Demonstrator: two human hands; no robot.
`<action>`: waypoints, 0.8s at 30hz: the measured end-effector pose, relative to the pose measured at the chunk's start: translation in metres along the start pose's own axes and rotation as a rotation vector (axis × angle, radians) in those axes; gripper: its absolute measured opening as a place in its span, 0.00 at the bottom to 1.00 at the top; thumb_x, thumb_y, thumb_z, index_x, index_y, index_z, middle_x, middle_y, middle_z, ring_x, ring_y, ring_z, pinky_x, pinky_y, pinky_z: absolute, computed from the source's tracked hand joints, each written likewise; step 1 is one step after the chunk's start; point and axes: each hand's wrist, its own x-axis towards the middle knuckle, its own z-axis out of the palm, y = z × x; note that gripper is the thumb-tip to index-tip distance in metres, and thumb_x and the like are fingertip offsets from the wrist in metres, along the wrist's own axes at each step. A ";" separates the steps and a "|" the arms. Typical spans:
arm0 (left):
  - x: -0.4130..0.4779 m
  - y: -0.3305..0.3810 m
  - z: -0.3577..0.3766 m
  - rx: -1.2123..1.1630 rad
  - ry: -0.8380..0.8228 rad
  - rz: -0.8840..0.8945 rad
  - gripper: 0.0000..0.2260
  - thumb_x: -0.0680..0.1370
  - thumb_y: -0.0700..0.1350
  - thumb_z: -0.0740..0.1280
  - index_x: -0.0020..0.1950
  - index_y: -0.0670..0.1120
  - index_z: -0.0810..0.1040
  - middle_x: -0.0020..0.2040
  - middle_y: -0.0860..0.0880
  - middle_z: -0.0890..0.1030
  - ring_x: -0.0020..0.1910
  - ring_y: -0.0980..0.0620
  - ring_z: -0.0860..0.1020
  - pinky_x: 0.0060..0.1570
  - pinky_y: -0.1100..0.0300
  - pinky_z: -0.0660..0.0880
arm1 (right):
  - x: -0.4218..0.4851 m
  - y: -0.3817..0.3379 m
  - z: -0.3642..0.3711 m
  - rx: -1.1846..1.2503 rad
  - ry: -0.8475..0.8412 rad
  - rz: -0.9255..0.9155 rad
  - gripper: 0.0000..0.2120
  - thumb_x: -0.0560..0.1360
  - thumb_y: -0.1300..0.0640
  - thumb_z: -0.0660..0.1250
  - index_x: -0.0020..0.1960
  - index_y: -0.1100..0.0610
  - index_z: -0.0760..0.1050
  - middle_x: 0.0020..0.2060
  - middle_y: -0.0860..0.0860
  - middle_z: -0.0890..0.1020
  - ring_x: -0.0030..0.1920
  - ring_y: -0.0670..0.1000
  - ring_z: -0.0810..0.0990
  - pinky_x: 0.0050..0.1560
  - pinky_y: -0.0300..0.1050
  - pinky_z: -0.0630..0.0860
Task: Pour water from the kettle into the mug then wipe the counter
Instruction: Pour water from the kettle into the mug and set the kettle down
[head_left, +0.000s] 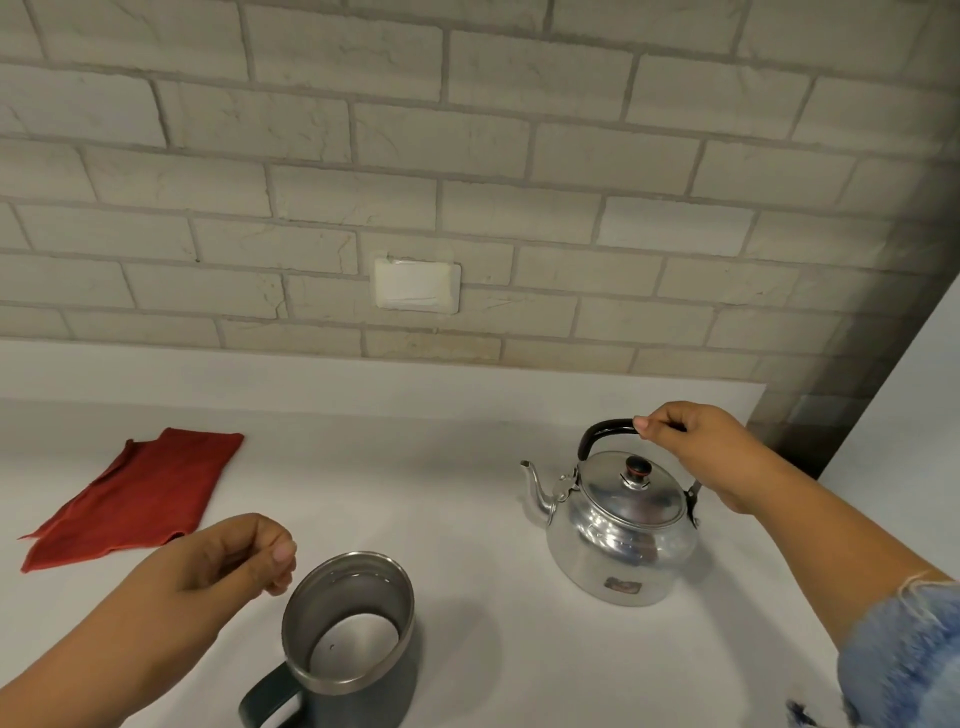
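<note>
Kettle (618, 525): 1, right hand (691, 441) gripping handle; 1 mug (348, 634), 1 cloth (135, 499).

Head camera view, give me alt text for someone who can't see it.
A person's right hand grips the black handle of a shiny metal kettle standing on a white counter, while the left hand hovers loosely curled beside an empty steel-lined mug. A red cloth lies at far left, below a pale brick wall.

White counter (467, 467) — red cloth (135, 499), mug (348, 639), kettle (618, 535) resting on it.
</note>
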 end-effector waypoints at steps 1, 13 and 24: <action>0.003 0.001 0.000 0.005 0.003 0.005 0.36 0.52 0.78 0.64 0.40 0.48 0.80 0.35 0.47 0.83 0.38 0.51 0.80 0.49 0.51 0.76 | 0.005 0.000 -0.001 0.003 -0.001 -0.008 0.09 0.75 0.50 0.66 0.39 0.54 0.77 0.39 0.51 0.78 0.40 0.48 0.73 0.39 0.41 0.69; 0.039 -0.005 0.003 0.186 0.019 0.001 0.28 0.58 0.73 0.66 0.42 0.52 0.79 0.33 0.50 0.82 0.34 0.56 0.79 0.36 0.69 0.71 | 0.083 0.015 -0.023 -0.068 0.042 -0.009 0.11 0.76 0.50 0.65 0.41 0.58 0.76 0.34 0.52 0.73 0.36 0.51 0.69 0.36 0.44 0.65; 0.039 -0.046 -0.002 0.186 0.109 -0.268 0.07 0.69 0.54 0.72 0.36 0.53 0.80 0.32 0.48 0.84 0.31 0.54 0.79 0.40 0.54 0.73 | 0.126 0.028 -0.024 -0.043 0.094 -0.106 0.12 0.76 0.54 0.66 0.45 0.63 0.77 0.36 0.57 0.75 0.33 0.50 0.68 0.35 0.43 0.64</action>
